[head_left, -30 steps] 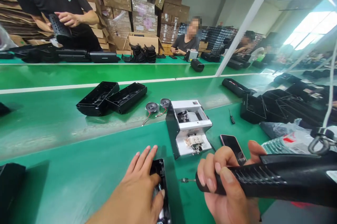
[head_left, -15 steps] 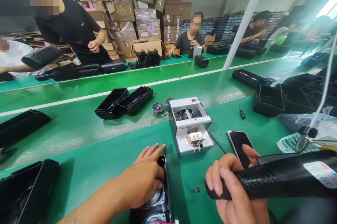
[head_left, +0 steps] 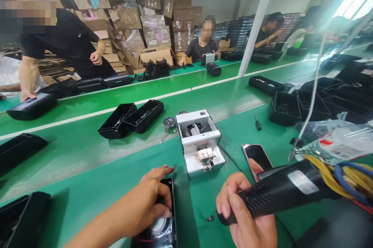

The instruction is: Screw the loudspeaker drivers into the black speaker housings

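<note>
My left hand [head_left: 151, 199] lies over a black speaker housing [head_left: 174, 217] at the bottom centre. Its thumb and forefinger are curled in at the housing beside a round speaker driver [head_left: 160, 225], while other fingers stretch past the far end. Whether a small part sits under the fingertips is hidden. In my right hand [head_left: 247, 217] is a black electric screwdriver [head_left: 268, 197], gripped near its front. Its bit points left toward the housing, apart from it and above the green table.
A white screw-feeder machine [head_left: 201, 143] stands beyond my hands. Right of it lie a phone [head_left: 256, 156] and a screwdriver [head_left: 258, 123]. Black housings [head_left: 145, 116] and a loose speaker [head_left: 169, 122] are farther back. A co-worker [head_left: 78, 46] stands at the upper left.
The view has shifted, so most things sit further left. My right hand and the electric screwdriver have shifted slightly. A co-worker's black speaker has gone from raised to resting on the far table.
</note>
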### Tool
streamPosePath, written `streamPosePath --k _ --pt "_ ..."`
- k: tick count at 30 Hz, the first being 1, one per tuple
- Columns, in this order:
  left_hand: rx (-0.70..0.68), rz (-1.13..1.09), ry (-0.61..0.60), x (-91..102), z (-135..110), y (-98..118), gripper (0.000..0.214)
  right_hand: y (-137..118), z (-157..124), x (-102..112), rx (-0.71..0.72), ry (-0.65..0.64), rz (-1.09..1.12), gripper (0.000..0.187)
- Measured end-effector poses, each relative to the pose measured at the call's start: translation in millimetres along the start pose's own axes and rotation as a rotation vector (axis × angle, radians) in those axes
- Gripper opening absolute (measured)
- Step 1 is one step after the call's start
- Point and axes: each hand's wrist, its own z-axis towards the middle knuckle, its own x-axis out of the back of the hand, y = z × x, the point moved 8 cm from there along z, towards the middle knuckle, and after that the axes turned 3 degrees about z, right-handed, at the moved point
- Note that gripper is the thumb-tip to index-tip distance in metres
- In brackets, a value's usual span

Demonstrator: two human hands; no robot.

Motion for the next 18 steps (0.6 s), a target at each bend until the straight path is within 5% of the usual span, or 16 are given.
streamPosePath --k 3,6,10,14,18 --pt "-0.079 -0.062 0.147 21.9 -3 4 0.011 -14 18 4 0.14 -0.112 -0.115 0.058" --pt "-0.247 -0.074 0.488 67.4 4 29 0.015 -30 41 2 0.24 -0.149 -0.244 0.045" --pt "-0.353 -0.022 0.742 107.1 43 68 0.015 -38 66 -20 0.269 -0.203 -0.345 0.061" --pt "-0.37 0.075 0.799 111.7 88 88 0.016 -42 78 -43 0.242 -0.196 -0.221 0.08" --pt "-0.421 0.122 0.824 99.2 98 86 0.011 -61 84 -57 0.28 -0.158 -0.189 0.103"
